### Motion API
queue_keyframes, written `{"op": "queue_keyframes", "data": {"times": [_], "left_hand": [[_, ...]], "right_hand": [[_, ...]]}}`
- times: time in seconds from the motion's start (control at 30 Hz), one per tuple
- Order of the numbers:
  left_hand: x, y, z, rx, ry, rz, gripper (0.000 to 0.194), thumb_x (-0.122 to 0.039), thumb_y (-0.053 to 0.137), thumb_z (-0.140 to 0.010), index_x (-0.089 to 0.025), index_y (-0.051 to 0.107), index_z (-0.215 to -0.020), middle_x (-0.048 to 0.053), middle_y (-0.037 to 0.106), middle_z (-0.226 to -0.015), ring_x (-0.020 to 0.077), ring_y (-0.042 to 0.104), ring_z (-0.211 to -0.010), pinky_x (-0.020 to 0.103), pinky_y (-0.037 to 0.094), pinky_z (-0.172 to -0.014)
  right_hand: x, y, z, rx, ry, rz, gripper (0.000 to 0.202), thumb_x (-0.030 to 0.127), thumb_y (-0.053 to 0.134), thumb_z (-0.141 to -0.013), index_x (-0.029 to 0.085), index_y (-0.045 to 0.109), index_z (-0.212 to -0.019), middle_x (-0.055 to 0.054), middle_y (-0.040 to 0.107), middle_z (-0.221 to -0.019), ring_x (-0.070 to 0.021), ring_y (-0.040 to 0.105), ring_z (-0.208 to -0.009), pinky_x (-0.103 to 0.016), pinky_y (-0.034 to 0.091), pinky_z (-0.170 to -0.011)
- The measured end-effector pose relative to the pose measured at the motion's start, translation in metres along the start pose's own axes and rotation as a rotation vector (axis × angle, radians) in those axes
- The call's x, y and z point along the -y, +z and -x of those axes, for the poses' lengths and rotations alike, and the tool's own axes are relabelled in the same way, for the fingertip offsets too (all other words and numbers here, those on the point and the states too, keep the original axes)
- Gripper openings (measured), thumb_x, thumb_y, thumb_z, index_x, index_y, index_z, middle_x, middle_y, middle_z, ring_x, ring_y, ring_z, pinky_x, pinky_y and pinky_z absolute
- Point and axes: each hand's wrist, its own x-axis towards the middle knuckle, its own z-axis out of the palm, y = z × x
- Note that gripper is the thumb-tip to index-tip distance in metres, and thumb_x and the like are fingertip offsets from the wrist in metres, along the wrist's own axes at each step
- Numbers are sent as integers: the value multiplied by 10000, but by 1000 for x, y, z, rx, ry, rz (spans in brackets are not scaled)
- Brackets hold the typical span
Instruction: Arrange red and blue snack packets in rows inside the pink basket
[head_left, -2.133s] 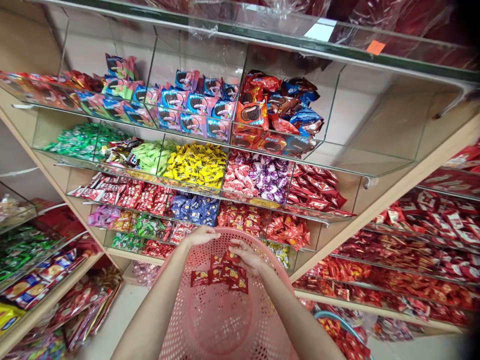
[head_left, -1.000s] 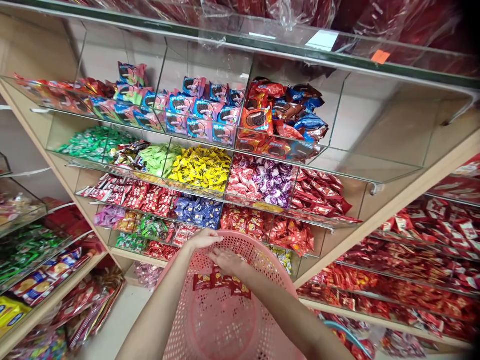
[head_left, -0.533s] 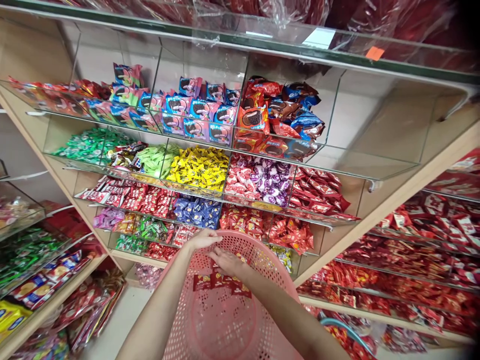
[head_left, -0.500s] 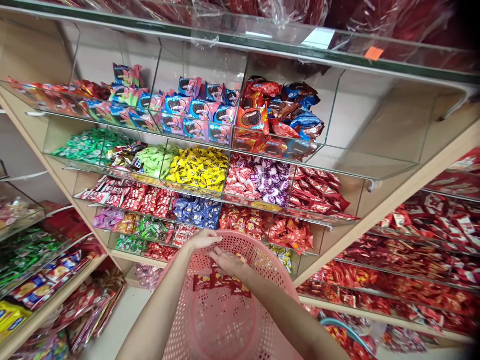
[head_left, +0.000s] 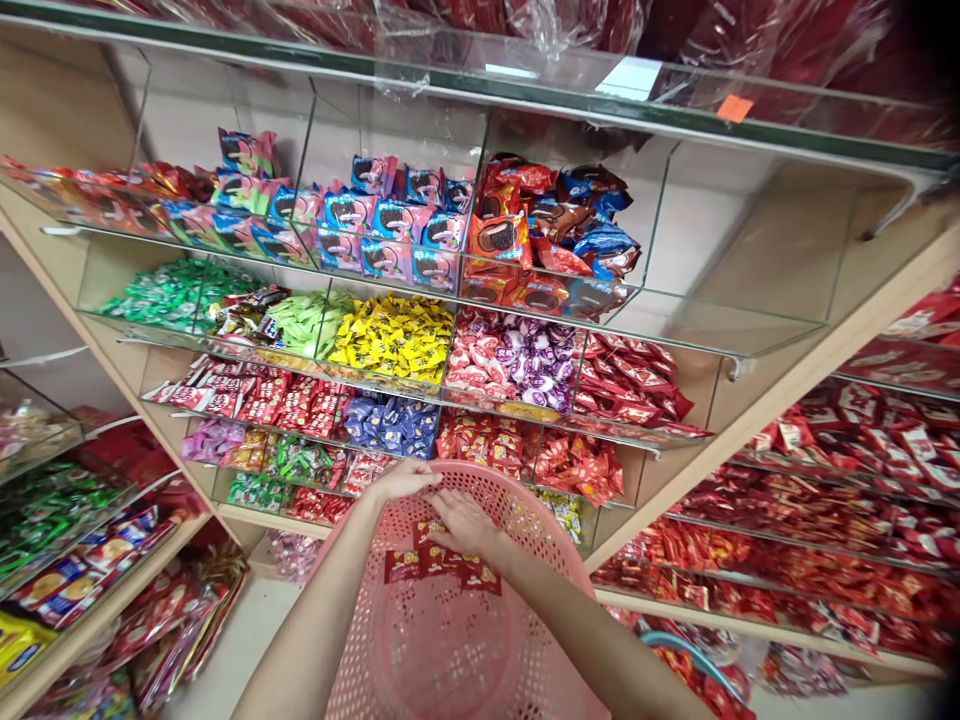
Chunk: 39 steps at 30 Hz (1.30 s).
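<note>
Pink perforated plastic, the round basket (head_left: 450, 640) tilts up toward you, its far rim gripped by your left hand (head_left: 401, 483). Your right hand (head_left: 466, 525) lies flat inside on the red sachets (head_left: 442, 563), nearer them than the left; whether it pinches any, you cannot tell. Their glossy row runs left to right, just under your fingers.
</note>
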Motion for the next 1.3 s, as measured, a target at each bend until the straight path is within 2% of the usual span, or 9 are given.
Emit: {"op": "queue_keyframes", "data": {"times": [0.1,0.2,0.33,0.43,0.67,0.8,0.93,1.07,1.3], "left_hand": [[-1,-1,0,-13,-9,-14,498,-639,488,-632,-154,537,-531,-40,431,-510,94,363,-531,209,261,-521],[-3,-1,1,-3,-8,-16,494,-633,491,-635,-158,477,-498,-49,367,-504,81,308,-510,207,235,-507],[-6,-1,1,16,11,-15,504,-635,480,-644,-167,397,-476,-55,304,-509,74,263,-503,205,217,-500],[-6,-1,1,22,10,-20,512,-650,474,-639,-171,383,-481,-57,287,-507,76,258,-505,205,217,-500],[-11,-4,3,32,24,-17,500,-645,467,-643,-168,415,-499,-57,305,-507,80,271,-513,204,205,-495],[-8,-3,2,10,1,-23,488,-637,478,-630,-164,472,-509,-51,348,-497,89,303,-519,207,216,-501],[-1,-1,-1,-38,-43,-42,476,-635,496,-605,-165,544,-542,-39,424,-512,109,369,-555,207,240,-519],[2,0,-3,-48,-60,-48,468,-631,507,-593,-168,549,-539,-36,448,-524,118,393,-573,210,254,-530],[0,-1,-1,-62,-73,-52,461,-625,512,-595,-171,538,-523,-38,444,-508,120,406,-573,206,256,-532]], "right_hand": [[-11,-12,17,-16,170,51,527,390,504,-790,192,366,-1259,-126,479,-1180,-249,431,-1096,-387,322,-927],[-21,-16,32,56,304,91,617,413,588,-724,164,388,-1252,-159,494,-1179,-284,437,-1105,-405,332,-917],[-24,-11,39,121,348,87,686,346,634,-694,124,360,-1283,-188,516,-1163,-305,435,-1121,-414,344,-906],[-23,-11,38,132,351,63,660,250,634,-689,156,359,-1282,-165,529,-1165,-284,453,-1115,-390,345,-912],[-22,-21,34,70,240,63,564,167,595,-704,179,401,-1233,-130,514,-1196,-262,436,-1139,-381,329,-941],[-26,-19,32,42,179,13,469,264,613,-720,179,464,-1156,-112,533,-1160,-252,461,-1102,-367,355,-918],[-40,-28,20,-167,223,-94,248,322,384,-871,182,523,-1021,-83,580,-1025,-192,526,-956,-308,394,-823],[-62,-44,-1,-336,362,-125,274,223,286,-898,185,519,-1037,-77,576,-1026,-168,501,-962,-281,372,-824],[-82,-40,-20,-229,468,-82,327,312,325,-889,195,511,-1131,-89,551,-1128,-203,442,-1058,-336,339,-875]]}}
